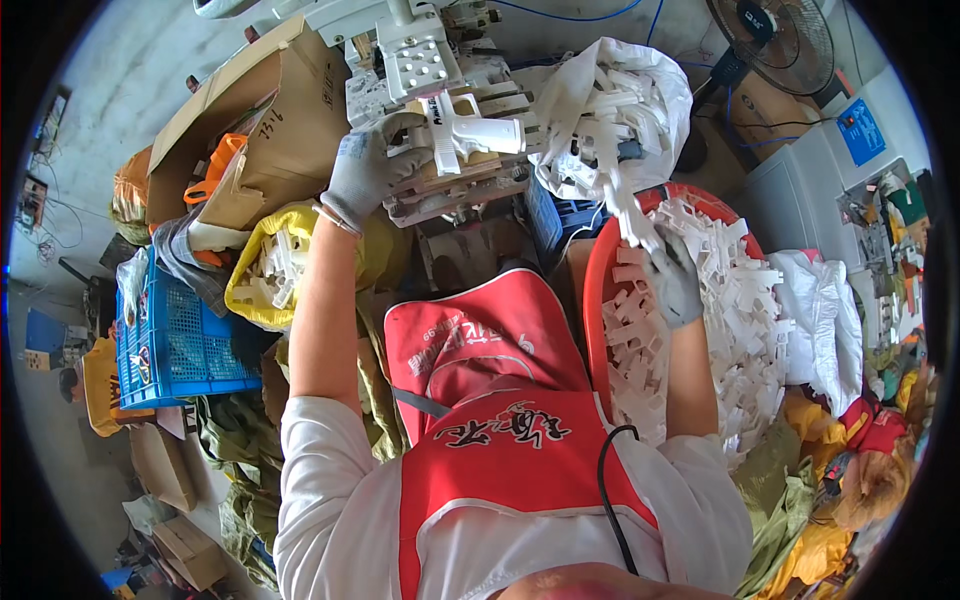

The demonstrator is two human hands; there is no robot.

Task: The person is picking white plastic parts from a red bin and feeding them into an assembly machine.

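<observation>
My left hand (370, 170), in a grey work glove, reaches up to the machine with its fingers curled at the left end of a white, pistol-shaped plastic part (485, 133). That part lies at the machine's metal bed (455, 185), just below a pale block with round holes (418, 68). My right hand (675, 278), gloved too, is above the right side, closed at the lower end of a long white plastic piece (628, 212). Below it is a red tub (594, 300) heaped with white plastic pieces (735, 330). The right fingertips are partly hidden.
A white sack (665, 85) of white pieces stands right of the machine, above a blue crate (548, 222). To the left are a yellow bag (245, 265) with more pieces, a cardboard box (285, 120) and a blue basket (190, 345). A fan (775, 45) stands at far right.
</observation>
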